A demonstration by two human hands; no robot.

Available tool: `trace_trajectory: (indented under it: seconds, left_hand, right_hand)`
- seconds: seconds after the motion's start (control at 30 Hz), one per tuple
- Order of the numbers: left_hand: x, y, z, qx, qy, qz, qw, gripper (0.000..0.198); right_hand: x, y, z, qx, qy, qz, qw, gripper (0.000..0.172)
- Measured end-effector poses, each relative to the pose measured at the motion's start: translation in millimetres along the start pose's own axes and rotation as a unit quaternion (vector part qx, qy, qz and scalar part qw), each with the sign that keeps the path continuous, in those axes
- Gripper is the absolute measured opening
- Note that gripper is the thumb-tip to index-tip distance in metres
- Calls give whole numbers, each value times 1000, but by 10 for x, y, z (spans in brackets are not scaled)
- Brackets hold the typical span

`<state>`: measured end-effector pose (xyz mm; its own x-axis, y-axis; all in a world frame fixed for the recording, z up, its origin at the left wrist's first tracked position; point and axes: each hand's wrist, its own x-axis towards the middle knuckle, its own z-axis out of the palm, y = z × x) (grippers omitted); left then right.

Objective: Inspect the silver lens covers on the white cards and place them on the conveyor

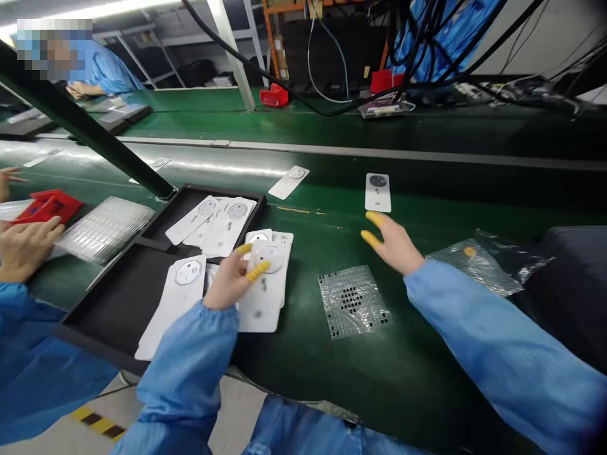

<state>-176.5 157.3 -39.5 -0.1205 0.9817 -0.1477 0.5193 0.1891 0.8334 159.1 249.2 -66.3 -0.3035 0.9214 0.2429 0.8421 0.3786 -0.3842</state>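
My left hand (228, 278), with yellow finger covers, grips the left edge of a white phone back panel (262, 303) with a round camera ring at its top. More such panels show behind it; whether it touches them I cannot tell. My right hand (396, 245), also with yellow finger covers, is open and empty, its fingertips just below a white panel (378, 201) with a dark round camera area. Between my hands lies a clear plastic sheet (337, 309) dotted with small black pieces.
A black tray (118, 303) holds several white panels. Another panel (288, 184) lies farther back. Left are stacked clear trays (111, 227), a red holder (50, 205) and a co-worker's hand (28, 246). Plastic bags (484, 268) lie right; black cables (427, 50) hang above.
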Motion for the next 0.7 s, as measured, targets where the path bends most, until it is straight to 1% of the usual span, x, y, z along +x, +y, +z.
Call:
trace_trajectory:
  seconds: [0.03,0.07,0.13,0.17,0.23,0.3,0.4,0.47,0.53,0.57,0.6,0.63,0.67,0.7]
  left_hand:
    - [110,-64,-102,48,23,-8,999,80]
    - [193,-126,-169,93,43,-13,995,83]
    - [267,-236,-205,175,93,7,980,77]
    - [260,-279,-183,206,125,31,970,72]
    - [183,-336,-97,237,189,90,949,63]
    - [62,-354,-2,229,231,133,936,56]
    - [-112,-326,98,194,257,148,935,48]
    - [-204,-281,154,148,267,149,940,44]
    - [-299,-205,241,53,263,145,952,43]
    - [-352,-150,304,-20,243,133,961,44]
    - [-407,-82,381,-108,209,113,965,48]
    - [-461,-4,471,-206,161,83,962,53]
    - [-509,83,570,-303,105,47,946,60]
    - [-545,172,673,-388,50,10,920,66]
  right_hand:
    - [251,174,-24,-29,0,12,1000,52]
    - [471,334,-46,-55,-5,20,998,57]
    - [787,591,-66,-96,-34,25,994,64]
    - [877,687,-59,-112,-52,24,992,63]
    - [942,826,-12,-138,-85,16,987,53]
    - [912,908,51,-161,-102,5,982,41]
    - [857,940,96,-193,-107,-10,975,34]
    - [875,899,57,-210,-94,-15,973,33]
    - [909,793,-24,-224,-62,-22,972,30]
    - [906,706,-68,-228,-40,-30,972,29]
    - [872,594,-105,-229,-17,-42,972,31]
    - [796,454,-130,-227,5,-60,972,35]
    - [669,287,-140,-221,24,-85,971,39]
    - [489,99,-137,-211,37,-118,970,41]
